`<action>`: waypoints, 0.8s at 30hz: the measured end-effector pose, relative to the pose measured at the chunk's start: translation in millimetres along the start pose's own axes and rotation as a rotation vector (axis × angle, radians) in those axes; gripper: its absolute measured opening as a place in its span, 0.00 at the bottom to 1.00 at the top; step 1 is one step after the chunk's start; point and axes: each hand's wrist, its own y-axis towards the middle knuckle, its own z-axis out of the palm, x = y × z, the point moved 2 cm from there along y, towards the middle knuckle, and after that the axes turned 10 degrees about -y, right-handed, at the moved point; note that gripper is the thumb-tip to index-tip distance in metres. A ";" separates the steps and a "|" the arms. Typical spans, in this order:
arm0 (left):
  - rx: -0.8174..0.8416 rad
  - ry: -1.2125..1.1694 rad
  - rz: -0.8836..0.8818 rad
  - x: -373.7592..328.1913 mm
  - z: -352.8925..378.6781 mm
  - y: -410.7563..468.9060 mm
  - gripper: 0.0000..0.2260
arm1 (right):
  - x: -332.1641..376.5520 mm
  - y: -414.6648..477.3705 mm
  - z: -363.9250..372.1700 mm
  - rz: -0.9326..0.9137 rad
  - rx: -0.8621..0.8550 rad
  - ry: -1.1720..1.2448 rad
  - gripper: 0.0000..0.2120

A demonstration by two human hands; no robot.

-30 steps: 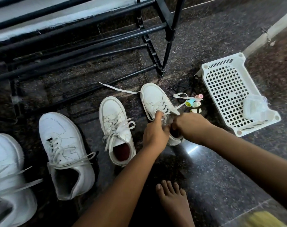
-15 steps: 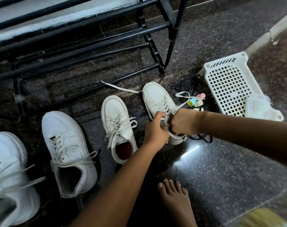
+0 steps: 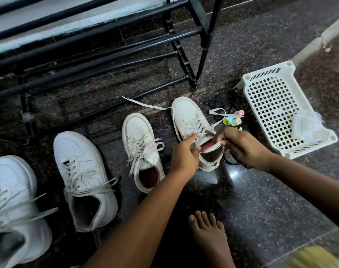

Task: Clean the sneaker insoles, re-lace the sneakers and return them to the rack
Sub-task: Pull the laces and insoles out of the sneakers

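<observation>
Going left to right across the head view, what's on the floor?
Large white sneaker → second large white sneaker → small laced sneaker → half-laced sneaker with pink insole → small coloured tubes → white plastic basket.

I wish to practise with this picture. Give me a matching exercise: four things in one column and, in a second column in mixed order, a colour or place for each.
Column one
1 shoe rack
2 basket
3 insole
4 bare foot

Column two
a pink, partly out of a sneaker
b white, at the far right
c black, behind the sneakers
d at the bottom of the picture

Pairs: 1c, 2b, 3a, 4d
</observation>
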 end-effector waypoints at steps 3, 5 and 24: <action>-0.005 0.008 0.009 1.0 -1.3 -0.3 0.19 | 20.3 -10.2 -6.2 0.015 -0.060 0.240 0.08; -0.014 -0.004 -0.003 1.1 -0.6 -0.1 0.20 | 25.9 -19.3 10.3 0.024 -0.083 0.274 0.08; -0.179 0.077 0.074 -3.4 5.7 0.2 0.21 | 68.6 -69.2 -9.0 0.026 -0.255 0.120 0.08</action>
